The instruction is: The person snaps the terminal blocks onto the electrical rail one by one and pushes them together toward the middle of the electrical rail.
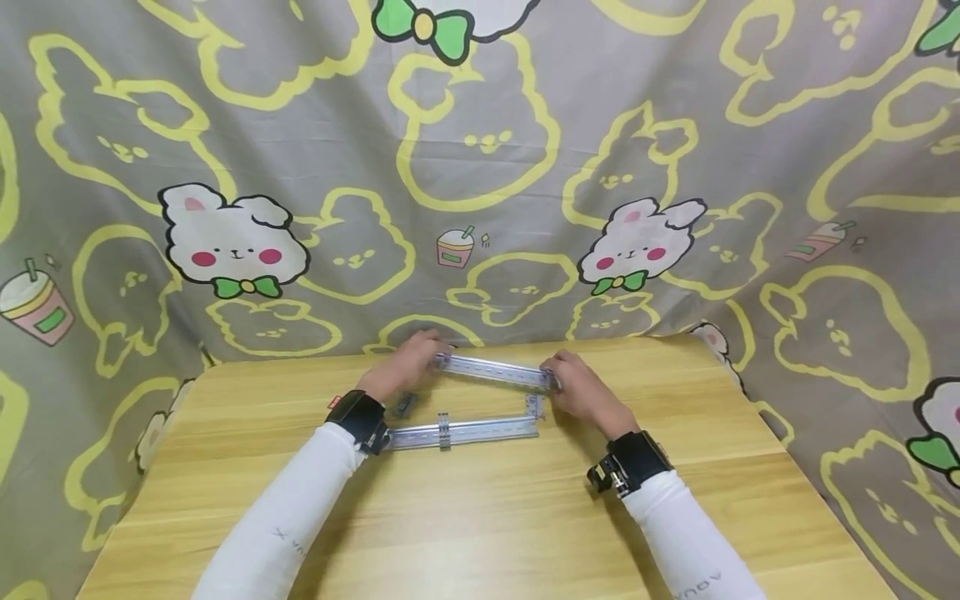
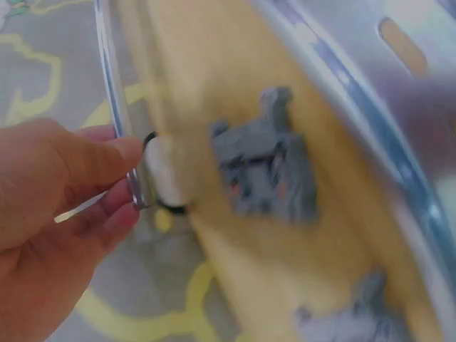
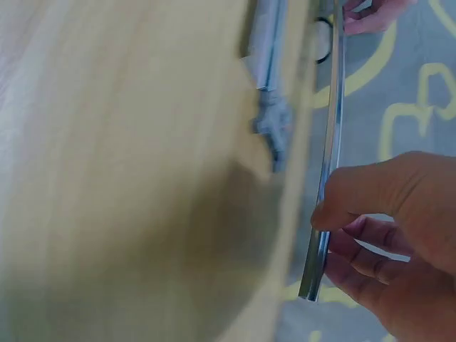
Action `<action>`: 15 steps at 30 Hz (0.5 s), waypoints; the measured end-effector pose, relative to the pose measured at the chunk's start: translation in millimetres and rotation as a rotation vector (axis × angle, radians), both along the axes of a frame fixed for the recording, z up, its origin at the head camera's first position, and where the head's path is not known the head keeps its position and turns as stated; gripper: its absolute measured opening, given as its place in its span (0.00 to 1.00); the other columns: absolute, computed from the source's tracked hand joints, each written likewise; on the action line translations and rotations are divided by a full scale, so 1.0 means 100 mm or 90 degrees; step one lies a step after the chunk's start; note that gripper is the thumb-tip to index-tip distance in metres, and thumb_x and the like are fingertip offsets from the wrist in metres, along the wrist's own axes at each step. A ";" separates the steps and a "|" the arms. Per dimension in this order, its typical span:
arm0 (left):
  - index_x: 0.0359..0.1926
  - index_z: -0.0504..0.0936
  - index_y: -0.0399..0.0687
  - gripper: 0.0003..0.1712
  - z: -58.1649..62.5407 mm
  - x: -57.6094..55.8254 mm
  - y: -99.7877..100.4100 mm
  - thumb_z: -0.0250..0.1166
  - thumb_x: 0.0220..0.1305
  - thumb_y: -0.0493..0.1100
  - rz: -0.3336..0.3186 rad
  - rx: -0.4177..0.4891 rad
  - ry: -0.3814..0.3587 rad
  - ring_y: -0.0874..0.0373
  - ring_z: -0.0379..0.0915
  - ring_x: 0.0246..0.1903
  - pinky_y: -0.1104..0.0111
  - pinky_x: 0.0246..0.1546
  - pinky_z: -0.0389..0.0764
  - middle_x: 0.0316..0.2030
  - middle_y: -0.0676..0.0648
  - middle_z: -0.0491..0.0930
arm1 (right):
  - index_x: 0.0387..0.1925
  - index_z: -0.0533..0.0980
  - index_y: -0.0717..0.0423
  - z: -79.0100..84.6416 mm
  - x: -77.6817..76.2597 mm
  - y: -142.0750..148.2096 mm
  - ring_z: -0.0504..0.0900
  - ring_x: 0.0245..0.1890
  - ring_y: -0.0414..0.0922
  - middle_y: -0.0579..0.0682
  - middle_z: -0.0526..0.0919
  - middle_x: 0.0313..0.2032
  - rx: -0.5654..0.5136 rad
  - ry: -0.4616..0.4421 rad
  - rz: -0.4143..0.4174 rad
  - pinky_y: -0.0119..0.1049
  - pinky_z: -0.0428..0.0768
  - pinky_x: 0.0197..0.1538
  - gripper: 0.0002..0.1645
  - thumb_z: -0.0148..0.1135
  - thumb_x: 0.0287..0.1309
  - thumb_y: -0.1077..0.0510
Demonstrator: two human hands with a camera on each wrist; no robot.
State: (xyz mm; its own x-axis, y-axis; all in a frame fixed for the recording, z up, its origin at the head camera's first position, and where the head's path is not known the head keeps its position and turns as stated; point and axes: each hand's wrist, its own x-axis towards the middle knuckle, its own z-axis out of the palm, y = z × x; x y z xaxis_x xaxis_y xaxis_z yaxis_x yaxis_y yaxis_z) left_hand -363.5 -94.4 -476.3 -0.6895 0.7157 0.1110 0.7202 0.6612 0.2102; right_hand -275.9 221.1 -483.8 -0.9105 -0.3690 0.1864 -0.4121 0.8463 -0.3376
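Head view: a metal rail [image 1: 495, 372] spans two hands near the far edge of the table [image 1: 450, 533]. The left hand [image 1: 408, 367] pinches its left end between thumb and fingers; the right hand [image 1: 585, 392] pinches the other end likewise. Nearer the wearer, a second rail [image 1: 495, 429] lies on the table, its left end reaching the left wristband [image 1: 356, 419], which blocks part of the view. Three grey clips show here — a mounted clip [image 1: 444, 431] across the second rail, a loose clip [image 1: 406, 405] by the left wrist, and an end clip [image 1: 535, 406] at that rail's right end. The left wrist view holds two blurred clips; whether either is a fourth, I cannot tell. Behind everything hangs one grey curtain [image 1: 517, 108] — yellow outlines, white rabbits, pink cups.
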 end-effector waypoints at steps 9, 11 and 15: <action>0.51 0.83 0.38 0.22 0.40 0.36 -0.38 0.68 0.53 0.26 0.016 0.025 0.007 0.45 0.73 0.47 0.56 0.49 0.80 0.46 0.40 0.77 | 0.51 0.79 0.64 0.34 0.15 -0.24 0.77 0.45 0.52 0.58 0.78 0.45 0.026 0.051 0.055 0.45 0.82 0.49 0.30 0.70 0.38 0.74; 0.51 0.83 0.38 0.22 0.47 0.47 -0.45 0.68 0.52 0.26 0.019 0.027 0.012 0.46 0.73 0.45 0.57 0.46 0.82 0.45 0.40 0.76 | 0.50 0.80 0.63 0.41 0.20 -0.29 0.77 0.44 0.52 0.57 0.78 0.44 0.031 0.066 0.070 0.45 0.82 0.48 0.31 0.71 0.36 0.73; 0.49 0.84 0.38 0.22 0.54 0.70 -0.59 0.70 0.50 0.26 0.020 0.035 0.025 0.47 0.74 0.45 0.57 0.47 0.82 0.45 0.41 0.77 | 0.48 0.81 0.62 0.48 0.36 -0.38 0.77 0.43 0.52 0.56 0.78 0.43 0.041 0.096 0.095 0.44 0.83 0.44 0.30 0.71 0.36 0.72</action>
